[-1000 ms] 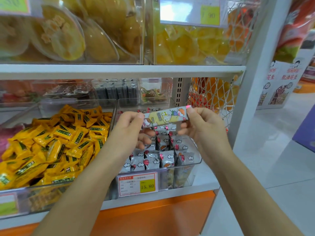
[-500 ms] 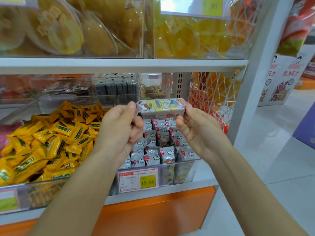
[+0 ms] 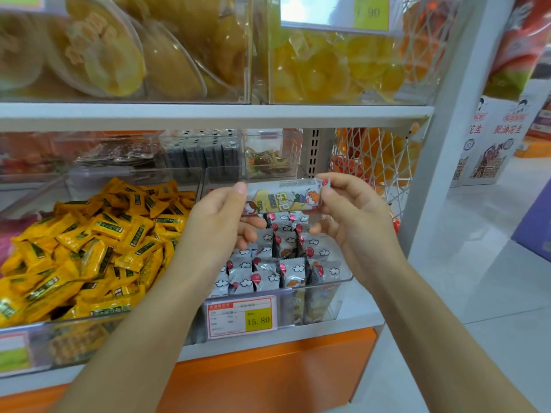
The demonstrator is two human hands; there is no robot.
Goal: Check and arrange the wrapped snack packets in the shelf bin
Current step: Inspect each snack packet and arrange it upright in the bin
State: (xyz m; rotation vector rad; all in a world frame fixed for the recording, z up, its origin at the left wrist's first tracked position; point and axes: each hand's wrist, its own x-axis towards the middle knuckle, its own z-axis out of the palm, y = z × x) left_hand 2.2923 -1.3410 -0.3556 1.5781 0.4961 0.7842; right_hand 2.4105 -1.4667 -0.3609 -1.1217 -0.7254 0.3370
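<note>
A long wrapped snack packet, pale with cartoon print, is held level above the clear shelf bin. My left hand pinches its left end and my right hand pinches its right end. Below, the bin holds several grey packets with white clouds and red dots, standing upright in rows. My hands hide part of the bin's back rows.
A clear bin of yellow packets sits to the left. A price tag reading 15.80 hangs on the bin front. The white shelf above carries bins of dried fruit. A wire basket and white upright post stand at right.
Both hands have turned the packet about its long axis, showing a different face. The packet stays at about the same height above the bin.
</note>
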